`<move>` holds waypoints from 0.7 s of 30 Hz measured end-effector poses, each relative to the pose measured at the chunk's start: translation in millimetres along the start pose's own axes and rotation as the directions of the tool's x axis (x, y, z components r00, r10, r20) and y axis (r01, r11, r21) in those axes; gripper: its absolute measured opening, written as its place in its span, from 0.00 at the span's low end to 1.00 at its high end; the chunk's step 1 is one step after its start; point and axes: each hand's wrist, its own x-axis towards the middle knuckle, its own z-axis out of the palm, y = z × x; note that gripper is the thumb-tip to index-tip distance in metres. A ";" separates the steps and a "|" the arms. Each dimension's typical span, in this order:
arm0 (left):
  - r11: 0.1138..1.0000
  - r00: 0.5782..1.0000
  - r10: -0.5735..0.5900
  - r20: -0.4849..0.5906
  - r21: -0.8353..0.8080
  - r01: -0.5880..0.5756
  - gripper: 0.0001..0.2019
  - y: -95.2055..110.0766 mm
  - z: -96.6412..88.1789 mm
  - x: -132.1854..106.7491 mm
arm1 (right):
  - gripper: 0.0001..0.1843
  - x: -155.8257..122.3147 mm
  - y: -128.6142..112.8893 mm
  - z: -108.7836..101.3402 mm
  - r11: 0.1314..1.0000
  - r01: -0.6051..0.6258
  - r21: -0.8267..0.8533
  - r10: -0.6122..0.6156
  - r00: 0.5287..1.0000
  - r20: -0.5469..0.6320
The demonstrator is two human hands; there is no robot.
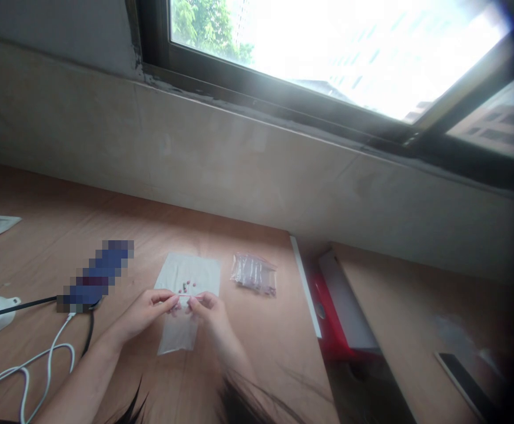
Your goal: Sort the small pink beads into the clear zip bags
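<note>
skinny pink strand (185, 295) pinched between nearly closed fingertips of left hand (159, 301) and right hand (208, 304), little beads (194, 284) scattered at 12 o'clock on plastic sheet (177, 337), baggie (253, 274) parked at 2

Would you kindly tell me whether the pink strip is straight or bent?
Straight, where visible: the pink strip runs level between left hand and right hand.

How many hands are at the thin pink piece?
2. The left hand is at the left end of the thin pink piece, the right hand at its right end. Some fingers are partly hidden; no other hands show.
</note>
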 end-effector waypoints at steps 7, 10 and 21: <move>0.999 0.990 -0.049 -0.129 -0.004 0.049 0.16 -15.8 -13.8 8.6 | 0.14 7.3 18.5 -15.4 0.995 -0.087 -0.049 0.087 0.996 0.004; 0.994 0.954 -0.106 -0.281 -0.010 0.107 0.18 -49.2 -15.6 6.9 | 0.11 45.4 -4.5 -20.8 0.984 0.010 -0.177 -0.044 0.981 -0.189; 0.941 0.932 0.118 -0.343 0.339 0.006 0.14 -79.3 -1.7 8.0 | 0.17 142.0 -33.8 -9.4 0.700 0.021 -0.714 -0.500 0.728 -0.469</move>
